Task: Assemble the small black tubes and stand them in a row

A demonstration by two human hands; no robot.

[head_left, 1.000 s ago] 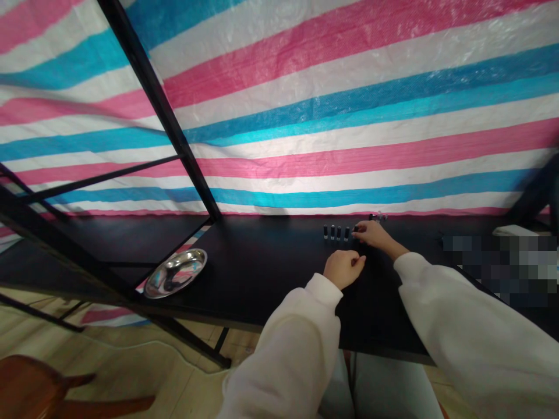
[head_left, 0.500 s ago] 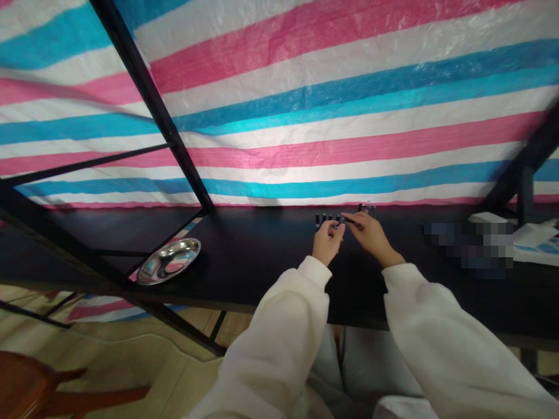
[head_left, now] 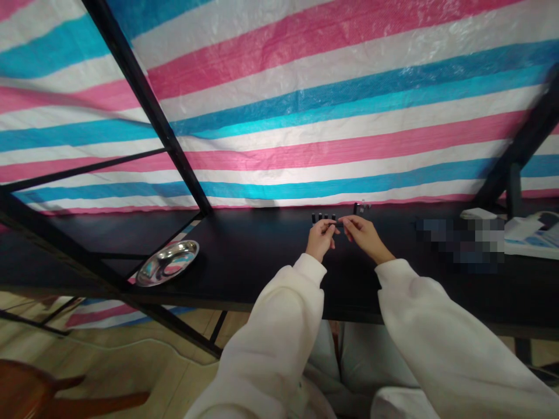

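Fingers (head_left: 348, 220) of the right hand (head_left: 363, 237) are bent toward those of the left hand (head_left: 318, 242), and thumb and fingertips of both pinch a small dark tube (head_left: 339, 224) between them. It sits above the black table (head_left: 253, 250), in the gap between the two hands, mostly covered by the fingertips. Its long axis appears to run sideways, close to level, one end toward the left hand and the other toward the right; which end is its top, I cannot tell. Just beyond the left fingertips is a row of dark cylinders (head_left: 320, 217), set side by side, their long axes parallel and pointing away from the person, across the line of the held tube; whether they stand or lie is too small to tell. Beyond the right fingertips, near the striped sheet (head_left: 279, 157), is another dark piece (head_left: 355, 208) with a small shiny object (head_left: 364, 206) just beside it. Well to the left, a metal dish (head_left: 146, 278) rests near the table's front edge.
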